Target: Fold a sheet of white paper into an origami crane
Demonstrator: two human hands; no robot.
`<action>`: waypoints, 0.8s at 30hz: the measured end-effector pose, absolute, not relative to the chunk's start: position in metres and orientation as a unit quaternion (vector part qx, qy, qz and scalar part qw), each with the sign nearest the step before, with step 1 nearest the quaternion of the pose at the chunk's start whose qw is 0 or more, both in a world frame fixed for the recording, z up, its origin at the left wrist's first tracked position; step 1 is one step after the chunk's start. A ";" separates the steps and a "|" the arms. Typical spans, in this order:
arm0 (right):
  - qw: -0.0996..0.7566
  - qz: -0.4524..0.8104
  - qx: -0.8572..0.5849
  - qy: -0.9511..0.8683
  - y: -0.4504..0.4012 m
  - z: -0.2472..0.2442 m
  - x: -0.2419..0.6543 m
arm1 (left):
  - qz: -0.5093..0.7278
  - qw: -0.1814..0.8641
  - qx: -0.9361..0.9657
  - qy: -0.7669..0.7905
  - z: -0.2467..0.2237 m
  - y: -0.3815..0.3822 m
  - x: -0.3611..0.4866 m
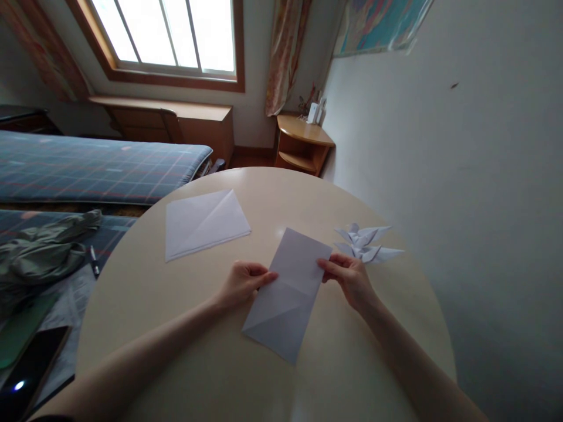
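A white sheet of paper [294, 278], oblong and marked with crossing creases on its near half, is held at an angle above the round table. My left hand [247, 282] pinches its left edge, thumb on top. At the upper right edge my right hand [347, 275] grips the same sheet between thumb and fingers. Just beyond the right hand lie white folded paper cranes [367, 243], close together. To the far left of the sheet rests a stack of white paper [206, 225] with a diagonal crease across the top piece.
The cream round table [176, 328] carries all the paper. On the left stand a plaid mattress [97, 167], a crumpled green-grey cloth [48, 246], a pen [94, 261] and a dark phone [33, 363]. A white wall [497, 193] borders the right side; a corner shelf [303, 132] stands behind.
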State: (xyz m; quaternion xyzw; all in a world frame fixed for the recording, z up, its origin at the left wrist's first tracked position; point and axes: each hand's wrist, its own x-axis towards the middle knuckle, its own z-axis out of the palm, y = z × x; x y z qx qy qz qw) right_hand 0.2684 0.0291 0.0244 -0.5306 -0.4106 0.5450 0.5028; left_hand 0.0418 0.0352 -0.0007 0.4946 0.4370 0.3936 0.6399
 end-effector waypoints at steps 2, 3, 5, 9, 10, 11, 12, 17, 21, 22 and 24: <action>0.510 0.543 -0.531 -0.403 0.030 0.027 0.271 | 0.385 0.647 0.492 0.437 0.001 0.035 0.041; 0.511 0.545 -0.531 -0.400 0.031 0.028 0.272 | 0.382 0.651 0.491 0.436 0.001 0.035 0.041; 0.509 0.553 -0.529 -0.394 0.032 0.029 0.274 | 0.375 0.652 0.493 0.438 0.002 0.035 0.040; 0.507 0.555 -0.533 -0.389 0.034 0.029 0.277 | 0.363 0.637 0.514 0.444 0.002 0.035 0.039; 0.507 0.550 -0.537 -0.390 0.034 0.029 0.277 | 0.363 0.638 0.514 0.445 0.002 0.035 0.039; 0.507 0.546 -0.541 -0.390 0.035 0.029 0.277 | 0.362 0.641 0.511 0.444 0.002 0.035 0.039; 0.507 0.541 -0.546 -0.390 0.035 0.029 0.278 | 0.361 0.645 0.505 0.445 0.001 0.035 0.039; 0.509 0.526 -0.553 -0.398 0.037 0.029 0.280 | 0.350 0.648 0.495 0.461 0.001 0.035 0.039; 0.517 0.503 -0.555 -0.415 0.036 0.028 0.279 | 0.351 0.649 0.491 0.463 0.003 0.035 0.040; 0.522 0.496 -0.556 -0.415 0.035 0.027 0.279 | 0.351 0.649 0.490 0.464 0.003 0.035 0.040; 0.534 0.488 -0.560 -0.405 0.034 0.026 0.277 | 0.353 0.642 0.494 0.467 0.005 0.035 0.040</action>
